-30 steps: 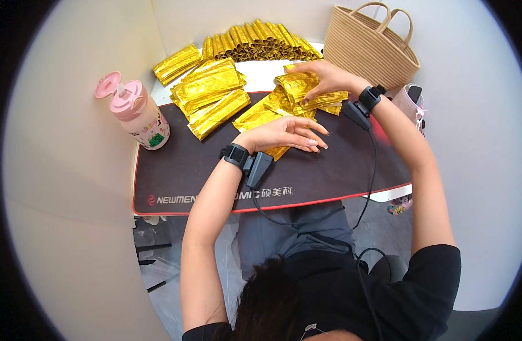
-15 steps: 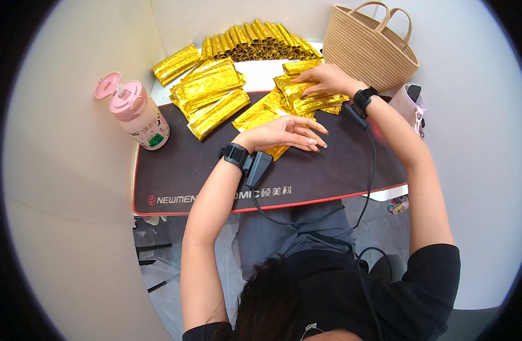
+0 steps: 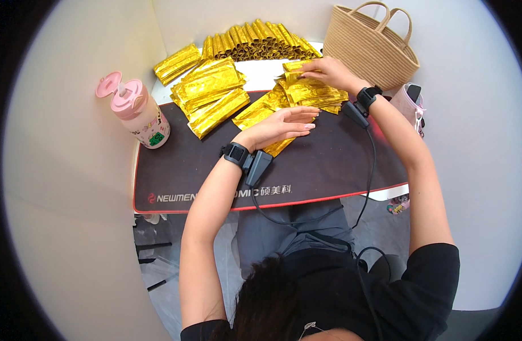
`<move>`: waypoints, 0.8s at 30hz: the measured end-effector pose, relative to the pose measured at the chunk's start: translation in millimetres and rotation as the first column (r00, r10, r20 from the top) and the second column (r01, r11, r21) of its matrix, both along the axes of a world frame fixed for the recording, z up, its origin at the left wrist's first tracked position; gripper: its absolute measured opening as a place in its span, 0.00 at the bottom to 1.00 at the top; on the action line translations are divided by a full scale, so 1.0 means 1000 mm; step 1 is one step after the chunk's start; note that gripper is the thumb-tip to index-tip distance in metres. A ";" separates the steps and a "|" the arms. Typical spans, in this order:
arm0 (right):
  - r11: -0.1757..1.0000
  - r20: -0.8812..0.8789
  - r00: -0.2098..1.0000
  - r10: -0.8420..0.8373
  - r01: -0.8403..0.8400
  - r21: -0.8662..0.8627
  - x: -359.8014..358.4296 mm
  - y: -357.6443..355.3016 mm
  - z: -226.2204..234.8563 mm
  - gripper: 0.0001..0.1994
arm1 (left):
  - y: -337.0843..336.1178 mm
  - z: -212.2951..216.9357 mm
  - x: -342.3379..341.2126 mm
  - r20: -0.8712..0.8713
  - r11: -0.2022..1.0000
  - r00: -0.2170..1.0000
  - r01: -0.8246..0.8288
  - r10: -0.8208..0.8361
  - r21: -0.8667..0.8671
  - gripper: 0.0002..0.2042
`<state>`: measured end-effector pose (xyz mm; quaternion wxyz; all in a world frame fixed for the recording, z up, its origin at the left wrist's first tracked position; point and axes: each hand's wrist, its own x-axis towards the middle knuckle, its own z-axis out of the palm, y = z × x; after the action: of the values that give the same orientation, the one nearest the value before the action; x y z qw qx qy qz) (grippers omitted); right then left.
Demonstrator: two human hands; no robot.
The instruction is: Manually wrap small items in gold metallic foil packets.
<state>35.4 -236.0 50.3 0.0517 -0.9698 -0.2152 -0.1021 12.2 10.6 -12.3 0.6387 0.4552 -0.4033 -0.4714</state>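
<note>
My left hand [image 3: 281, 125] lies flat, fingers spread, on gold foil packets [image 3: 260, 113] on the dark desk mat [image 3: 329, 165]. My right hand [image 3: 328, 73] rests farther back on a loose heap of gold packets [image 3: 306, 92], its fingers pinching the edge of one packet. A neat stack of gold packets [image 3: 210, 94] lies to the left of both hands. A row of rolled gold packets [image 3: 255, 42] lines the back of the table. Both wrists carry black bands with cables.
A pink bottle with an open flip lid [image 3: 137, 111] stands at the mat's left edge. A woven straw basket with handles [image 3: 370, 44] stands at the back right. A pink-and-black object [image 3: 410, 102] sits beside the mat's right end. White walls close in on the left and back.
My right hand has slid back and left over the heap, toward the rolled packets. My left hand has stayed flat on the packets.
</note>
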 end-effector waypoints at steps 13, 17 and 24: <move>0.457 -0.295 0.936 0.193 0.180 0.871 -0.030 0.008 0.026 0.16 | -0.001 -0.002 0.019 0.001 0.906 0.906 -0.422 0.422 -0.008 0.26; 0.420 -0.417 0.877 0.240 0.293 0.859 -0.061 0.027 0.017 0.15 | 0.011 -0.007 0.037 0.020 0.809 0.810 -0.584 0.586 -0.068 0.22; 0.448 -0.573 0.736 0.361 0.403 0.798 -0.063 0.023 -0.043 0.18 | 0.014 0.023 0.021 0.003 0.813 0.813 -0.582 0.582 -0.022 0.26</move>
<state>-27.4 -213.2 6.9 0.6261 -0.7589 -0.0799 0.1601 33.1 24.4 10.4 0.7546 0.5527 -0.2526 -0.2474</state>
